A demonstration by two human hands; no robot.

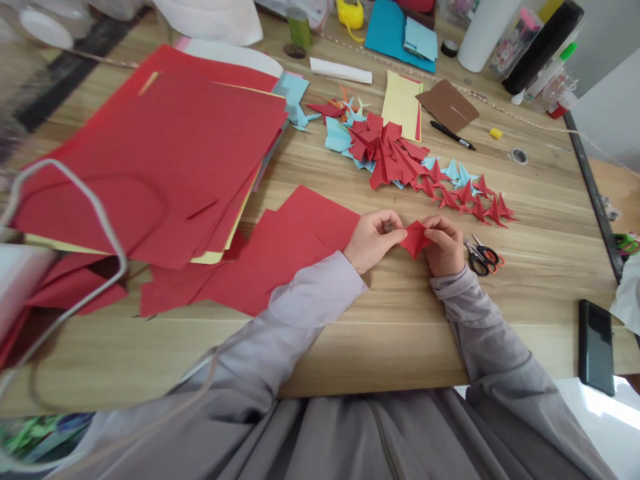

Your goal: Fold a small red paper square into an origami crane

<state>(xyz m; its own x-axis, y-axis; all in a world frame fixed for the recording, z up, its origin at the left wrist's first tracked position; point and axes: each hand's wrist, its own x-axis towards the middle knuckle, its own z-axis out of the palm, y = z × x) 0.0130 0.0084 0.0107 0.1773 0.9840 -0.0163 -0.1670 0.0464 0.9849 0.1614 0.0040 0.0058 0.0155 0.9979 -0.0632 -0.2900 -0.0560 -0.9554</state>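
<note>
We pinch folded red paper (414,239) between left hand (373,239) and right hand (447,245), fingers clamped; scissors (483,255) just right.

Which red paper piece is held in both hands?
The small folded red piece pinched between the left hand and right hand; the other folded pieces lie in a pile farther back.

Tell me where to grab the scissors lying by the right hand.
Grip the looped handles at the near-right end of the scissors; the blades point away, up-left. They lie flat on the table, so come from above and the right, clear of the right hand pinching the folded red paper.
</note>
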